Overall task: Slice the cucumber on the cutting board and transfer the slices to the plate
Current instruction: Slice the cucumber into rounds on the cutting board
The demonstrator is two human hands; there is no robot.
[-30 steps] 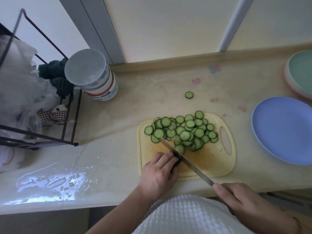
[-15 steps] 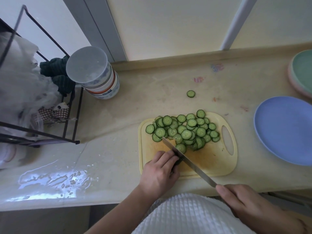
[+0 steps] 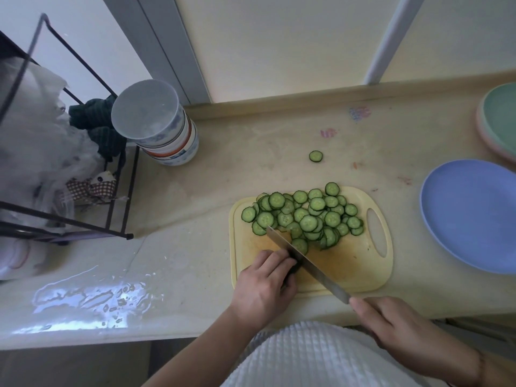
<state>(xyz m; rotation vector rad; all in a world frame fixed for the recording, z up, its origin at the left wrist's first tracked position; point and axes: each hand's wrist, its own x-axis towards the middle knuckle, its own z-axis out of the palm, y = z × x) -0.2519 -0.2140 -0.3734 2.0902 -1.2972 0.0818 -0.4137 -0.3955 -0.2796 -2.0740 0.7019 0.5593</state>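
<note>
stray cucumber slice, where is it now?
Head view: the stray slice lies alone on the counter, beyond the cutting board, left of the blue plate.

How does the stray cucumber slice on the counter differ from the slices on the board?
The stray slice lies alone on the bare counter, beyond the cutting board; the pile of slices sits on the board. The stray slice lies flat and touches nothing; the pile's slices overlap, some tilted. The knife blade reaches the pile, not the stray slice. Both are round, dark-skinned, pale green inside.
</note>
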